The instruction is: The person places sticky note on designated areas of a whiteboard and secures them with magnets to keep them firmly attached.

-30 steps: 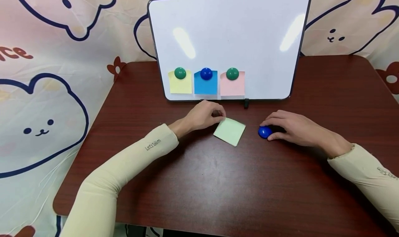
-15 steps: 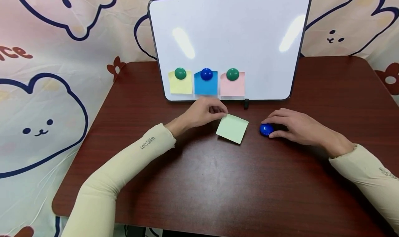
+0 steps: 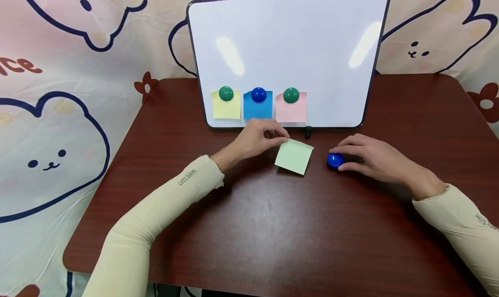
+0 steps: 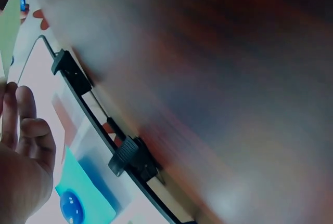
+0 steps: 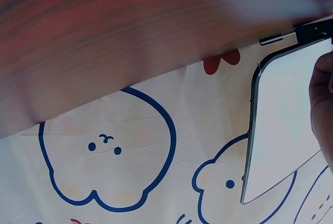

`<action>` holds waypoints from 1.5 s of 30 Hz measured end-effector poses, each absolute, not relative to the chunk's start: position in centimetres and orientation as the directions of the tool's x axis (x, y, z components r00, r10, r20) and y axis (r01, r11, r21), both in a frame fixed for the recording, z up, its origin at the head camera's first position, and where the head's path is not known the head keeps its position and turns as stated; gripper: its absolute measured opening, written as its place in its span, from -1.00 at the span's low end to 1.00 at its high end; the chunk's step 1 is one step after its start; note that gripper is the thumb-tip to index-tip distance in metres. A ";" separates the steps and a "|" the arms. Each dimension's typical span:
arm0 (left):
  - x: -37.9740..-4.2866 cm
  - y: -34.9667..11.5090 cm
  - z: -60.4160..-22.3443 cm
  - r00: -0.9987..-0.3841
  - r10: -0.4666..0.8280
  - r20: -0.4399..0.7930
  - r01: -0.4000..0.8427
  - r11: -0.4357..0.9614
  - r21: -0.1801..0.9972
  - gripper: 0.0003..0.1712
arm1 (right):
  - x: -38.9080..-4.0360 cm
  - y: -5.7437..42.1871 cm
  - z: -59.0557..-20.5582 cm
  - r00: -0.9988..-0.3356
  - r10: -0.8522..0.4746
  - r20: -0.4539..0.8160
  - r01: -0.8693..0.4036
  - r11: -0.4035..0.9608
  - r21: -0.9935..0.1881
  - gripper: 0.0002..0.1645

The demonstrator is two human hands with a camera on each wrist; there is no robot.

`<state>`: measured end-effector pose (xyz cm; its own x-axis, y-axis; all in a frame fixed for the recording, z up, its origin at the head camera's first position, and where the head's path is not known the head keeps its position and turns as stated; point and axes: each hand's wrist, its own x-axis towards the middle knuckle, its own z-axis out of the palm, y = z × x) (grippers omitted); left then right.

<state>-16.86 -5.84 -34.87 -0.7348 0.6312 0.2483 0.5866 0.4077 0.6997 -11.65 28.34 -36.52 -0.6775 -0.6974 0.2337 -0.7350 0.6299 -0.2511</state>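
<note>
Between thumb and fingertips, my left hand point(image 3: 260, 137) pinches the upper left corner of a pale green sticky note point(image 3: 294, 156), whose lower edge is lifted and casts a shadow on the table. To its right, my right hand point(image 3: 376, 160) holds a round blue magnet point(image 3: 335, 160) by its sides with thumb and fingers. The left wrist view shows the note point(image 4: 9, 29) edge-on above the fingertips. Only part of the right hand point(image 5: 323, 104) shows in the right wrist view, and the magnet is hidden there.
A whiteboard point(image 3: 288, 41) stands at the back of the dark wooden table point(image 3: 249, 245). Along its lower edge, a green magnet point(image 3: 226, 93) holds a yellow note point(image 3: 226, 110), a blue magnet point(image 3: 259, 95) a blue note point(image 3: 257, 111), and another green magnet point(image 3: 291, 95) a pink note point(image 3: 290, 112).
My left hand has moved the green note a little right and toward the whiteboard, its lower edge rising off the table. My right hand has shifted slightly the same way with the blue magnet.
</note>
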 end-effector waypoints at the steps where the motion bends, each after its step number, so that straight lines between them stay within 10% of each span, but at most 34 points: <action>1: -16.8 -5.8 -34.8 -0.737 0.629 0.249 0.585 0.407 0.702 -0.87 | -11.6 28.3 -36.5 -0.676 -0.698 0.235 -0.736 0.629 -0.250 -0.39; 45: -18.7 -2.6 -34.9 -0.847 0.425 0.319 0.503 0.451 0.737 -0.87 | -12.0 28.6 -36.4 -0.698 -0.655 0.288 -0.716 0.647 -0.262 -0.35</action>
